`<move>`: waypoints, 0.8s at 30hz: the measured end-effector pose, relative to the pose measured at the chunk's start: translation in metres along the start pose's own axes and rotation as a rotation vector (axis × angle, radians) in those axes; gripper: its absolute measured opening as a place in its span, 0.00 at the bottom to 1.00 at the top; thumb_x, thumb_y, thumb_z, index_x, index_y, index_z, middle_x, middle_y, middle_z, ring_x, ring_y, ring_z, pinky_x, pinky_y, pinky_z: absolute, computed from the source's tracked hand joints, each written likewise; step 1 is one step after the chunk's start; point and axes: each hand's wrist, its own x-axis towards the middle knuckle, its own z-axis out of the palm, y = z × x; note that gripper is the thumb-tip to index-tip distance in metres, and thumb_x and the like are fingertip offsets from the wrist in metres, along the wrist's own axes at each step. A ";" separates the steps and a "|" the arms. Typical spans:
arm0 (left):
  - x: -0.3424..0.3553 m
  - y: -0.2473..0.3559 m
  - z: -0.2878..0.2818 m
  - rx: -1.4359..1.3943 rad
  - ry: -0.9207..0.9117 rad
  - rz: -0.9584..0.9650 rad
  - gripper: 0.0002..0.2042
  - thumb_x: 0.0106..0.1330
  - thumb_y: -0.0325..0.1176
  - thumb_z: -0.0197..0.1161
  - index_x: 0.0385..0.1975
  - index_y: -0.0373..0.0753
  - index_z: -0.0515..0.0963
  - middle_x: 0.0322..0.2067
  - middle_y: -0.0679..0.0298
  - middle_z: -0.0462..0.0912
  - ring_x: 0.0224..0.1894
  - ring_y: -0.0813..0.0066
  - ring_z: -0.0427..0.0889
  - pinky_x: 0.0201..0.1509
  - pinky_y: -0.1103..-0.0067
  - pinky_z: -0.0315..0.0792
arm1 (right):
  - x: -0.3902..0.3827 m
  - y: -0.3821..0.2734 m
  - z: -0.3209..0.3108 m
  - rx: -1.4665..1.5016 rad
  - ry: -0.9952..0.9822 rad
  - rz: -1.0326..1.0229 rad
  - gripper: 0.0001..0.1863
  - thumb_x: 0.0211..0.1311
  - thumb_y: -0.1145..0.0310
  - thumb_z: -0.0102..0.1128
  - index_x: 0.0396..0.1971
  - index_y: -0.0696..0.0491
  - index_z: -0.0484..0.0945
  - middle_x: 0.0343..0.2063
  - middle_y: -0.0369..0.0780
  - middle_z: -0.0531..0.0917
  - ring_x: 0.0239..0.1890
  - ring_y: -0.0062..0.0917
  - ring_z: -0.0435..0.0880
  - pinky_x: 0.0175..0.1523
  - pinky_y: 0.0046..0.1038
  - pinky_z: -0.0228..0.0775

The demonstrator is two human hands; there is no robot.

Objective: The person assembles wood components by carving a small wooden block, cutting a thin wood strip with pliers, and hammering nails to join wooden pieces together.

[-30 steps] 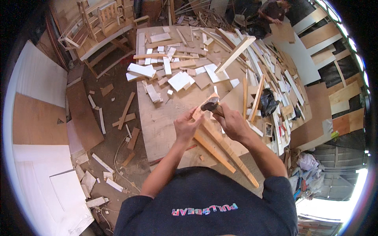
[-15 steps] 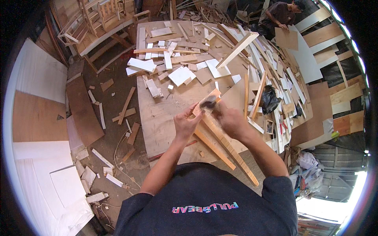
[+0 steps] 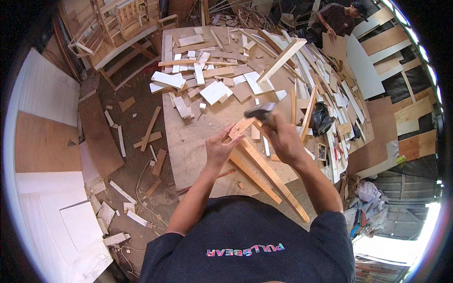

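Observation:
My right hand [image 3: 283, 141] is closed round the handle of a hammer, blurred by motion. The dark hammer head [image 3: 258, 112] is just above the far end of a short light wooden piece [image 3: 242, 125]. My left hand [image 3: 220, 147] grips that piece near its close end, thumb and fingers on either side; a small dark spot shows on the wood. Two long wooden strips, a thicker one [image 3: 276, 180] and a thinner one [image 3: 255, 178], slant from under the hands toward my right side. How they join the short piece is hidden.
The plywood table [image 3: 188, 137] bears many white and brown wood offcuts [image 3: 214, 92]. A black plastic bag [image 3: 322, 119] lies among planks on the right. A person [image 3: 339, 23] at the far right handles a brown board [image 3: 334, 46]. Scraps [image 3: 151, 128] litter the floor at left.
The hammer head has lifted off the short wooden piece and shows more clearly. My right hand has shifted slightly; my left hand keeps its grip.

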 end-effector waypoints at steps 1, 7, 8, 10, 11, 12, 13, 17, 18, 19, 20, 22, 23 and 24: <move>0.000 -0.001 0.001 -0.004 0.007 -0.007 0.25 0.63 0.38 0.79 0.59 0.40 0.85 0.43 0.64 0.93 0.41 0.86 0.88 0.46 0.82 0.81 | -0.001 -0.006 -0.001 0.046 0.063 0.007 0.16 0.75 0.61 0.57 0.49 0.57 0.68 0.29 0.59 0.84 0.36 0.61 0.84 0.39 0.57 0.74; 0.004 0.000 0.007 -0.018 -0.023 -0.011 0.24 0.63 0.37 0.79 0.59 0.39 0.85 0.43 0.63 0.93 0.43 0.84 0.88 0.48 0.81 0.81 | 0.001 0.024 0.023 -0.073 -0.054 -0.117 0.15 0.74 0.63 0.57 0.49 0.57 0.67 0.26 0.60 0.83 0.34 0.61 0.84 0.36 0.57 0.73; 0.003 -0.011 0.007 -0.067 -0.002 -0.010 0.24 0.63 0.37 0.79 0.59 0.39 0.85 0.44 0.63 0.93 0.44 0.84 0.88 0.48 0.81 0.81 | 0.007 0.011 0.015 -0.051 -0.033 -0.103 0.15 0.74 0.63 0.57 0.49 0.57 0.67 0.26 0.60 0.83 0.34 0.61 0.84 0.36 0.57 0.73; 0.000 -0.018 0.008 -0.080 0.032 0.020 0.24 0.62 0.36 0.79 0.59 0.40 0.85 0.44 0.62 0.93 0.44 0.84 0.88 0.49 0.81 0.81 | 0.009 -0.004 0.006 0.002 0.020 -0.097 0.15 0.74 0.62 0.57 0.49 0.57 0.66 0.26 0.61 0.83 0.34 0.61 0.84 0.37 0.57 0.73; -0.002 -0.014 0.008 -0.043 0.036 0.050 0.24 0.62 0.36 0.79 0.59 0.41 0.85 0.44 0.62 0.93 0.43 0.84 0.88 0.49 0.81 0.82 | 0.006 -0.010 0.005 0.035 0.060 -0.098 0.16 0.75 0.62 0.56 0.48 0.57 0.66 0.27 0.61 0.83 0.34 0.61 0.84 0.37 0.57 0.73; -0.004 -0.011 0.007 -0.006 0.041 0.079 0.25 0.62 0.36 0.79 0.60 0.41 0.85 0.44 0.62 0.93 0.43 0.84 0.88 0.49 0.81 0.82 | 0.002 -0.012 0.006 0.067 0.099 -0.100 0.16 0.75 0.62 0.56 0.48 0.57 0.66 0.27 0.61 0.83 0.34 0.61 0.84 0.38 0.58 0.73; -0.005 -0.007 0.006 0.022 0.021 0.052 0.25 0.62 0.37 0.80 0.60 0.42 0.85 0.44 0.61 0.93 0.43 0.84 0.88 0.48 0.80 0.82 | 0.003 0.009 0.024 -0.098 -0.116 0.004 0.16 0.75 0.61 0.57 0.48 0.57 0.66 0.27 0.61 0.83 0.35 0.61 0.84 0.38 0.58 0.73; 0.000 0.004 0.002 0.025 -0.009 0.030 0.26 0.61 0.39 0.80 0.60 0.43 0.84 0.42 0.59 0.93 0.41 0.85 0.89 0.45 0.79 0.82 | 0.004 -0.002 0.014 -0.066 -0.086 -0.062 0.19 0.75 0.58 0.57 0.47 0.59 0.66 0.26 0.61 0.83 0.33 0.62 0.84 0.39 0.58 0.74; -0.001 0.004 0.001 0.000 -0.008 0.037 0.26 0.61 0.39 0.80 0.60 0.43 0.84 0.41 0.58 0.93 0.40 0.86 0.89 0.43 0.79 0.82 | 0.006 -0.006 0.010 0.013 -0.018 -0.082 0.19 0.75 0.58 0.57 0.48 0.59 0.66 0.26 0.61 0.83 0.33 0.62 0.84 0.39 0.58 0.74; -0.002 0.004 0.000 0.021 0.000 0.043 0.26 0.61 0.39 0.80 0.60 0.42 0.84 0.42 0.57 0.93 0.41 0.82 0.89 0.45 0.78 0.83 | 0.008 -0.008 0.009 0.092 0.049 -0.101 0.20 0.74 0.58 0.57 0.48 0.59 0.66 0.25 0.61 0.82 0.32 0.62 0.84 0.39 0.58 0.74; -0.003 0.006 -0.001 0.042 0.000 0.047 0.26 0.61 0.38 0.80 0.59 0.41 0.85 0.42 0.55 0.92 0.42 0.79 0.90 0.47 0.78 0.83 | 0.005 -0.007 0.012 0.038 0.029 -0.079 0.20 0.74 0.58 0.58 0.48 0.59 0.66 0.25 0.61 0.83 0.33 0.62 0.84 0.39 0.57 0.75; -0.005 0.010 -0.002 0.087 -0.013 -0.013 0.26 0.61 0.38 0.80 0.59 0.40 0.84 0.43 0.53 0.92 0.44 0.75 0.92 0.49 0.76 0.83 | -0.002 0.002 0.026 -0.070 -0.011 -0.033 0.20 0.74 0.59 0.58 0.49 0.59 0.66 0.26 0.60 0.83 0.33 0.62 0.84 0.39 0.56 0.75; -0.003 0.014 -0.001 0.113 -0.028 -0.068 0.26 0.61 0.38 0.80 0.59 0.40 0.84 0.43 0.52 0.92 0.44 0.74 0.92 0.49 0.76 0.83 | -0.002 0.004 0.035 -0.132 -0.134 0.006 0.20 0.73 0.59 0.58 0.51 0.60 0.67 0.29 0.60 0.84 0.35 0.62 0.84 0.42 0.56 0.75; 0.000 0.015 0.000 0.109 -0.037 -0.075 0.26 0.61 0.38 0.79 0.59 0.40 0.84 0.43 0.52 0.92 0.44 0.72 0.92 0.49 0.75 0.83 | -0.006 0.007 0.034 -0.091 -0.127 0.020 0.20 0.73 0.60 0.58 0.50 0.60 0.67 0.30 0.61 0.84 0.36 0.62 0.84 0.43 0.57 0.75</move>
